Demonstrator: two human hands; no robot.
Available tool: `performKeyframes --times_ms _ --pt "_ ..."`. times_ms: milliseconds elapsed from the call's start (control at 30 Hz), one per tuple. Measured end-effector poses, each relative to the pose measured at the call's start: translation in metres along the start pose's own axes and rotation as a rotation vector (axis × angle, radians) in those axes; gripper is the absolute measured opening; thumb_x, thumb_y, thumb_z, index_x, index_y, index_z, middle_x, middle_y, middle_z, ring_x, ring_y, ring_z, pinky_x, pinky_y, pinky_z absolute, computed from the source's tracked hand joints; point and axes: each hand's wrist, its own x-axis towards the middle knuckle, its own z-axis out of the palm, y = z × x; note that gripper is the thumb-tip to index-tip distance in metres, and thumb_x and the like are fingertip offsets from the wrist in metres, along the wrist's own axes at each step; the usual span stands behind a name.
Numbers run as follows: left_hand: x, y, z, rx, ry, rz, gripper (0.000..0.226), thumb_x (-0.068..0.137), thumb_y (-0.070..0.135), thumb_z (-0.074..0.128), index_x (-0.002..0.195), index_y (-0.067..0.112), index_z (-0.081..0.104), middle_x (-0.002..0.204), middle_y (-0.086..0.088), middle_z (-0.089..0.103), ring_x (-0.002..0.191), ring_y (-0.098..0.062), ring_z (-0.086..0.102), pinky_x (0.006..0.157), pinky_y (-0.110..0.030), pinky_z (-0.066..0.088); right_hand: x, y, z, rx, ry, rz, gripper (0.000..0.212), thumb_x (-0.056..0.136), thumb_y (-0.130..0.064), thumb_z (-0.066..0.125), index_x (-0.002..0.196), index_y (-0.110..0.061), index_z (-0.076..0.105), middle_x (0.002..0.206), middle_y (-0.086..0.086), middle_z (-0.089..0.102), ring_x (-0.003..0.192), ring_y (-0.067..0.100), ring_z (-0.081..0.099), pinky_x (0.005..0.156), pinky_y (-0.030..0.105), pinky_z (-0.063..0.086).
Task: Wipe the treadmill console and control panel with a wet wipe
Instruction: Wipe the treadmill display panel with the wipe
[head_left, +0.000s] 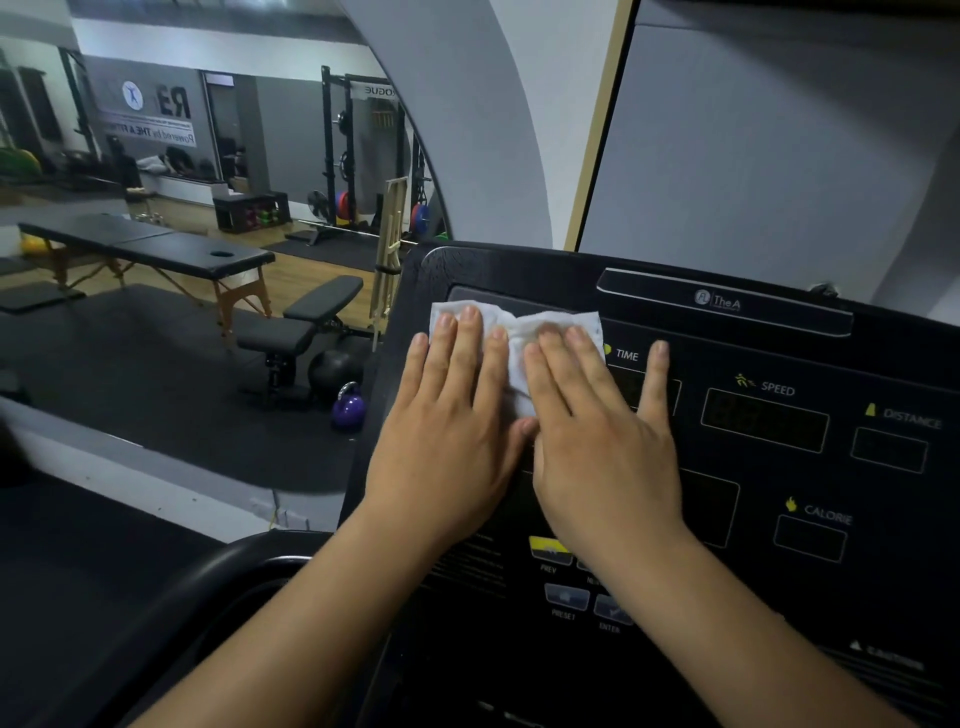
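Both hands lie flat, fingers spread, pressing the wet wipe (519, 332) near the console's (779, 519) upper left corner: left hand (452, 415) on its left part, right hand (597, 426) on its right. Best to keep even pressure and sweep toward the SPEED display (763, 420), light over the buttons (566, 597)

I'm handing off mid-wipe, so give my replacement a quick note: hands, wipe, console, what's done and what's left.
Left hand and right hand: both flat, pressing the wet wipe on the console.
Wipe: spread over the upper left corner, beside the TIME label.
Done: can't tell from this view; no streaks show.
Left: likely the SPEED display, DISTANCE and CALORIE windows, and the lower buttons.
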Motion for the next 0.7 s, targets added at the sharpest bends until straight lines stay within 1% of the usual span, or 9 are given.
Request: performKeyframes --times_ms 100,167,233,333,433,567,700 --pt "0.017 -0.009 -0.003 -0.022 -0.002 -0.029 0.075 0.100 0.052 0.017 0.154 0.001 0.023 0.160 -0.026 0.019 0.151 -0.037 0.014 0.122 -0.047 0.007 0.022 -0.001 -0.006 -0.025 -0.002 -0.001 0.058 0.091 -0.028 0.038 0.147 -0.013 0.035 0.154 0.004 0.034 0.145 0.020 0.024 0.110 0.071 0.005" --pt "0.020 -0.012 -0.004 -0.038 -0.005 -0.039 0.073 0.101 0.051 0.016 0.155 0.002 0.019 0.162 -0.025 0.015 0.151 -0.036 0.010 0.122 -0.046 0.005 0.028 -0.003 -0.007 -0.014 -0.011 0.004 0.058 0.092 -0.027 0.042 0.148 -0.014 0.033 0.155 0.005 0.032 0.146 0.020 0.020 0.110 0.071 0.004" --pt "0.010 -0.011 -0.001 -0.054 0.004 -0.037 0.071 0.102 0.048 0.020 0.155 0.002 0.020 0.162 -0.025 0.015 0.151 -0.035 0.010 0.123 -0.047 0.008 0.021 -0.006 -0.007 -0.008 -0.013 0.002 0.059 0.091 -0.028 0.040 0.148 -0.014 0.033 0.155 0.005 0.032 0.147 0.021 0.020 0.109 0.072 0.004" --pt "-0.014 -0.008 0.005 -0.071 0.014 -0.030 0.068 0.102 0.045 0.026 0.154 0.002 0.024 0.161 -0.026 0.018 0.151 -0.037 0.012 0.121 -0.049 0.014 0.001 -0.013 -0.002 0.000 -0.022 -0.020 0.059 0.091 -0.029 0.033 0.147 -0.013 0.037 0.153 0.006 0.036 0.146 0.023 0.023 0.108 0.073 0.007" --pt "-0.012 -0.012 0.003 -0.078 0.005 -0.033 0.068 0.102 0.046 0.024 0.155 0.004 0.024 0.161 -0.025 0.019 0.151 -0.037 0.012 0.121 -0.048 0.015 0.005 -0.015 -0.001 0.002 -0.023 -0.021 0.060 0.089 -0.031 0.028 0.145 -0.013 0.039 0.152 0.006 0.039 0.145 0.023 0.025 0.108 0.073 0.005" --pt "0.019 -0.020 -0.005 -0.103 0.018 -0.078 0.066 0.102 0.042 0.020 0.155 0.003 0.020 0.161 -0.027 0.016 0.151 -0.039 0.011 0.122 -0.048 0.011 0.038 -0.019 -0.005 -0.020 -0.003 -0.014 0.056 0.092 -0.027 0.032 0.147 -0.015 0.037 0.153 0.004 0.037 0.145 0.021 0.024 0.108 0.074 0.004" --pt "0.007 -0.017 0.000 -0.076 0.019 -0.084 0.064 0.102 0.036 0.021 0.153 -0.002 0.022 0.158 -0.031 0.021 0.149 -0.042 0.017 0.121 -0.051 0.019 0.029 -0.025 0.000 -0.046 -0.035 -0.028 0.058 0.095 -0.027 0.037 0.150 -0.013 0.029 0.157 0.004 0.029 0.147 0.020 0.017 0.111 0.069 0.002"
